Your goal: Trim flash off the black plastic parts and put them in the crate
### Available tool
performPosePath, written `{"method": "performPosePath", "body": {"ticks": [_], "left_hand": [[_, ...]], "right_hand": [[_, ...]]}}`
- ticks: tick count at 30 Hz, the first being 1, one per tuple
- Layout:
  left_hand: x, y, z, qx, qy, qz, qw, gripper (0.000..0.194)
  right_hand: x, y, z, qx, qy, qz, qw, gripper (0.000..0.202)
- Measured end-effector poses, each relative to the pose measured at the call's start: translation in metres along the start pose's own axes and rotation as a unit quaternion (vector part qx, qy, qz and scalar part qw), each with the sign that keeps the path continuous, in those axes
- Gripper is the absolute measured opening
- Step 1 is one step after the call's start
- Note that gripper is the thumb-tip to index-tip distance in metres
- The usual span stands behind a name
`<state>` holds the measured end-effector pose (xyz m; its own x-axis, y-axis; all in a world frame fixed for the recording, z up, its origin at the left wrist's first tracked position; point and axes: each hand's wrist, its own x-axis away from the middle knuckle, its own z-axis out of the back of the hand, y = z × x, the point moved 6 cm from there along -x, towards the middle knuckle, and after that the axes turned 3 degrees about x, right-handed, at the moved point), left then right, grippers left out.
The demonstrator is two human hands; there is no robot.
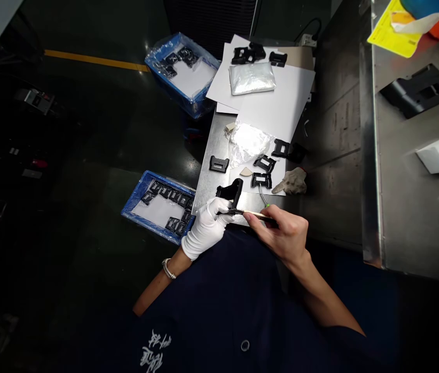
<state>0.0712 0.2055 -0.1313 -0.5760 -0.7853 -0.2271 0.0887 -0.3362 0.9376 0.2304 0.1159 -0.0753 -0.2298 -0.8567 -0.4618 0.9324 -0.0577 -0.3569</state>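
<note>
My left hand (208,228), in a white glove, grips a black plastic part (237,192) at the table's near edge. My right hand (286,233) is bare and closed around a slender tool (257,214) with a pale front and a dark rear part. The tool's tip meets the black part beside my left fingers; the exact contact is too small to make out. Just beyond my right fingers is a thin metal rod (263,196) with a green end, partly hidden by the hand. More black plastic frames (261,180) lie on white paper beyond.
Two blue bins (137,213) (157,77) lined with plastic film hold black parts at the left. On the table (207,186) are a clear bag (248,142), a wrapped packet (252,79) and a greyish crumpled lump (295,181). A metal bench (406,207) stands right, bearing a larger black part (421,93).
</note>
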Motion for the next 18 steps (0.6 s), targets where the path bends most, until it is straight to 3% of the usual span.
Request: {"method": "performPosePath", "body": {"ticks": [6, 12, 18], "left_hand": [[0.003, 0.004, 0.0, -0.002, 0.003, -0.023, 1.0, 0.004], [0.006, 0.003, -0.003, -0.001, -0.022, 0.007, 1.0, 0.004], [0.008, 0.0, -0.002, -0.007, -0.009, -0.005, 1.0, 0.01]], "right_hand": [[0.0, 0.0, 0.0, 0.045, 0.017, 0.008, 0.999, 0.048], [-0.007, 0.008, -0.003, 0.077, 0.014, -0.012, 0.997, 0.05], [-0.011, 0.016, -0.005, 0.08, 0.024, -0.022, 0.996, 0.049]]}}
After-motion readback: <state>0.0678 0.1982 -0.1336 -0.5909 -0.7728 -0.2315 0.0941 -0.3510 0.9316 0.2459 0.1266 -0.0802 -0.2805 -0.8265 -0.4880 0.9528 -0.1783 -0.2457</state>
